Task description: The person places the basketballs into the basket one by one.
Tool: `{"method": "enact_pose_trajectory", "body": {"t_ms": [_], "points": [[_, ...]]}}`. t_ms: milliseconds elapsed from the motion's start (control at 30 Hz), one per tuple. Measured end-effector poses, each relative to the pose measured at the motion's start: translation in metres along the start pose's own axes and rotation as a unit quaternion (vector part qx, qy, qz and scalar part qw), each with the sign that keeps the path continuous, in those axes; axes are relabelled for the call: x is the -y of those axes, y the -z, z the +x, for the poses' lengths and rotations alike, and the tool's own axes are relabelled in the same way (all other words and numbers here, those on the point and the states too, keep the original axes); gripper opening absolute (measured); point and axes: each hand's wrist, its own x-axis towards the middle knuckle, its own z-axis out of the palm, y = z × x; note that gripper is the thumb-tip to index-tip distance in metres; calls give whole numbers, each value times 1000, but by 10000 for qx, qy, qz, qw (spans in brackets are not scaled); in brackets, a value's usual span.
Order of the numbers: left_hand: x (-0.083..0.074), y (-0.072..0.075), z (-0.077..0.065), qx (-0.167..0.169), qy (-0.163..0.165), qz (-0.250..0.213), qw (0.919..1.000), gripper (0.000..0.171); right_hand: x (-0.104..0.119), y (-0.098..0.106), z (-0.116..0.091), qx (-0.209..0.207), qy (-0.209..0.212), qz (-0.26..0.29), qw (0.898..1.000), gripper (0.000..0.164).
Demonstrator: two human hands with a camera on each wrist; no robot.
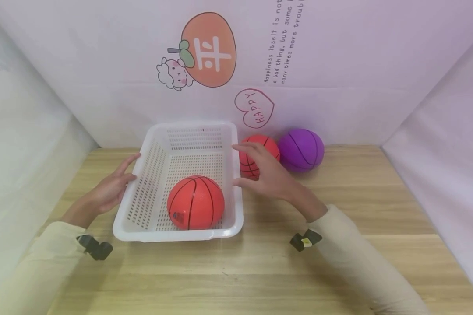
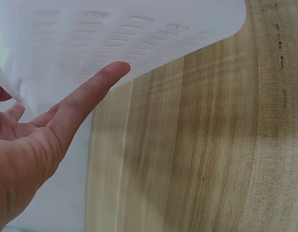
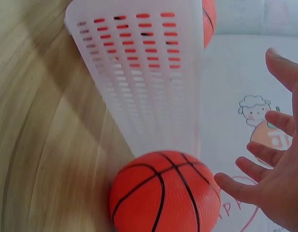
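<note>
A white perforated plastic basket [image 1: 142,192] sits on the table with a red toy basketball [image 1: 195,202] in its near right part. My left hand [image 1: 109,190] is at the basket's left side, its fingers extended against the outer wall and rim. In the left wrist view, one straight finger of the left hand [image 2: 66,113] lies along the underside of that wall. My right hand [image 1: 269,173] is beside the basket's right rim, fingers spread and holding nothing. A second red basketball [image 3: 165,193] lies just outside the basket, partly hidden below the right hand in the head view.
A purple ball [image 1: 301,150] lies right of the second red ball, near the back wall [image 1: 339,65] with its printed drawings. White side walls stand left and right of the wooden table [image 1: 228,280]. Small black devices [image 1: 96,247] are worn at the wrists.
</note>
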Motion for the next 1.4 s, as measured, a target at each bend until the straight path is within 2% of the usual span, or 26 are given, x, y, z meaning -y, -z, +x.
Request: {"method": "enact_pose_trajectory", "body": {"t_ms": [300, 533, 733, 1000, 1267, 1400], "points": [[0, -1, 2, 22, -72, -35, 10000, 66, -17, 19, -9, -258, -48, -55, 9996, 81], [8, 2, -6, 62, -29, -159, 9998, 65, -20, 20, -14, -250, -209, 140, 9994, 83], [9, 4, -6, 104, -133, -187, 9997, 64, -29, 23, -17, -414, -125, 201, 9989, 84], [11, 4, -11, 139, -109, -39, 9998, 65, -39, 32, -25, -535, -92, 244, 9982, 83], [8, 2, -4, 205, -177, -110, 9996, 65, -49, 47, -39, -572, -643, 258, 9960, 79], [6, 0, -2, 198, -169, -104, 9996, 65, -55, 55, -44, -640, -776, 370, 9942, 78]]}}
